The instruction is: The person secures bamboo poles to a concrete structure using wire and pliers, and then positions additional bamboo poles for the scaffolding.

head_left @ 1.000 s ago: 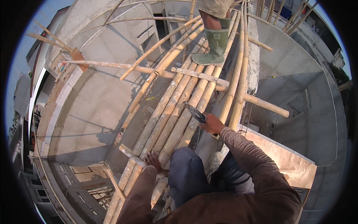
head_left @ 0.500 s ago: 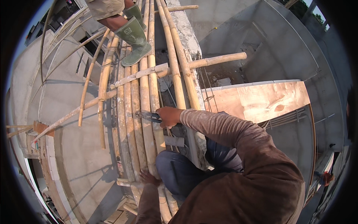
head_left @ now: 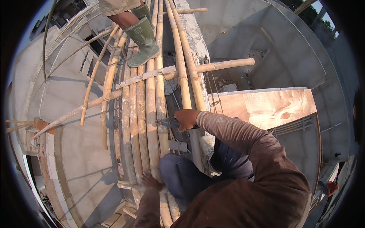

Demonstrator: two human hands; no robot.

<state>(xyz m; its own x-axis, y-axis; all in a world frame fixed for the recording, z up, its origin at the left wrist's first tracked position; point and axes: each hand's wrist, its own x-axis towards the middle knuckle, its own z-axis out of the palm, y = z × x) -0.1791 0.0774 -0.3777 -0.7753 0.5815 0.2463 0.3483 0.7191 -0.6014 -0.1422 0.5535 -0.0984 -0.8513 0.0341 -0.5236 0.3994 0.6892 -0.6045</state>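
Observation:
Closed around the handles of a pair of dark metal pincers (head_left: 167,122) is my right hand (head_left: 187,118). The tool's head lies over the long bamboo poles (head_left: 152,133); whether its jaws bite on anything is too small to tell. My left hand (head_left: 152,182) lies on the poles beside my bent knee, fingers stretched out, holding nothing. A short bamboo crosspiece (head_left: 146,76) runs over the poles ahead of my hands.
A person in green rubber boots (head_left: 142,43) stands on the poles at the far end. A rough concrete wall top (head_left: 195,30) runs alongside on the right. Beyond it are a plywood sheet (head_left: 266,106) and a deep walled room. A plastered wall drops away on the left.
My right hand and the pincers have shifted to the right across the poles. The left hand stays on the bamboo. The whole view has shifted slightly.

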